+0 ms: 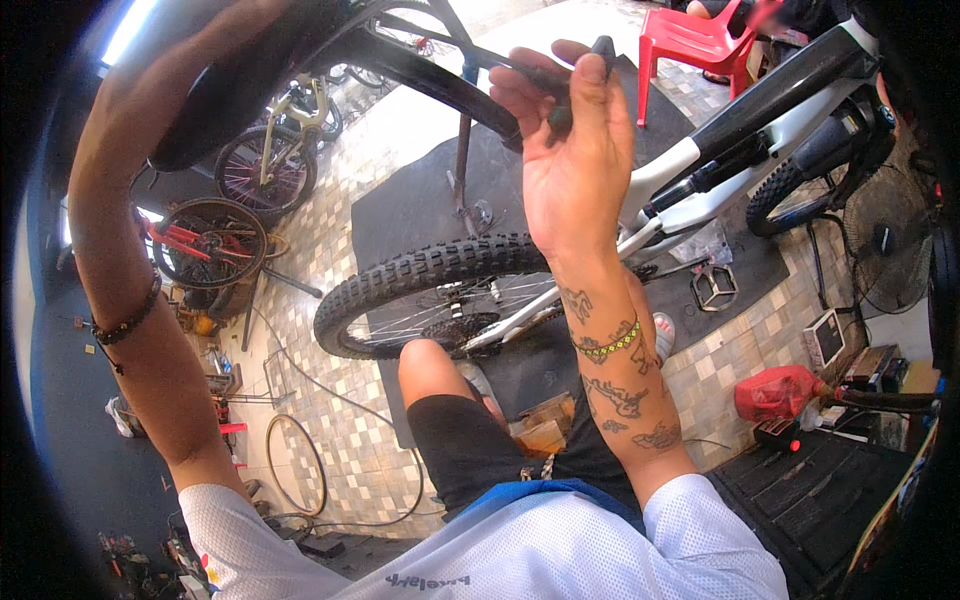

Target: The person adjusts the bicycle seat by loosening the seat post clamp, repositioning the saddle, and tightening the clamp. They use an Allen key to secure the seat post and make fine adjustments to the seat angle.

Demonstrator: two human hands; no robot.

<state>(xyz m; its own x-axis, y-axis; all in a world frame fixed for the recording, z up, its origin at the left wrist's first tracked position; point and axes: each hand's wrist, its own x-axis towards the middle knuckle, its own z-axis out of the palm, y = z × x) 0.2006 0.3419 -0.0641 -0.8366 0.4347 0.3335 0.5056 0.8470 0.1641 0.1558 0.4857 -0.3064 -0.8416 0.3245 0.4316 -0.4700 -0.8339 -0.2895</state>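
A mountain bike with a white and black frame (690,160) crosses in front of me, its knobby rear tyre (345,290) low at the middle left. My right hand (575,170) is raised, palm toward me. Its thumb and fingers close round a dark, handle-like piece (560,88) whose kind I cannot make out. That piece lies beside a thick black tube (440,85). My left arm reaches up along the left side. At the upper edge my left hand (235,22) is by the black saddle (195,120); its fingers are hidden or blurred.
A dark mat (400,200) covers part of the tiled floor under the bike. More bicycles (265,165) stand at the far left. A red plastic chair (690,45) and a person are at the far right. A fan (885,240) and a red container (770,393) stand at the right.
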